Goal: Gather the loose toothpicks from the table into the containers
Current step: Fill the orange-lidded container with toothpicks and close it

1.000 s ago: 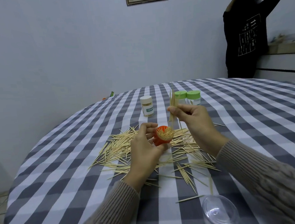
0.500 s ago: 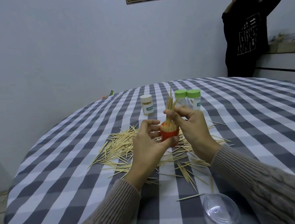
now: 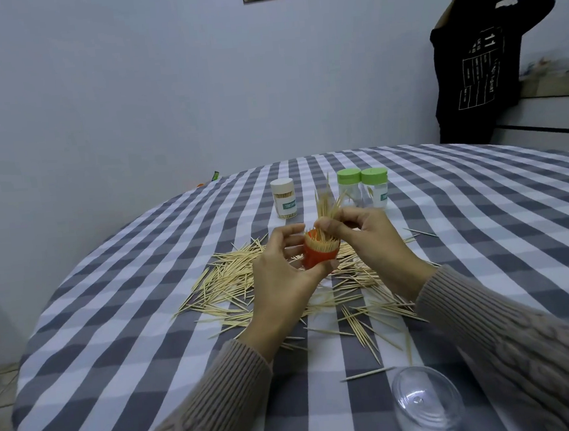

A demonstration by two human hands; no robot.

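Head view: you are looking down at a checked table (image 3: 114, 333) with both your hands raised over the spill.
Change: a second ago your right hand (image 3: 371, 242) held its bundle of toothpicks (image 3: 327, 204) beside and above the tilted orange container (image 3: 319, 252); now the container stands upright and the bundle's lower ends are down in its mouth.
Left hand: curled round the orange container, thumb at the front, fingers behind, holding it clear of the table.
Right hand: pinching the bundle at its middle, the tips fanning out above your fingers.
Meaning: this batch looks only part seated; the container already seems packed, so the sticks may jam or splay when you let go.
Loose toothpicks (image 3: 234, 288): a wide heap under and around both hands, so most of the job remains.
Other containers: a white-capped jar (image 3: 284, 198), which looks full, and two green-capped jars (image 3: 363, 187) stand beyond, lids on.
Near edge: a clear lid (image 3: 427, 405) lies by your right sleeve.
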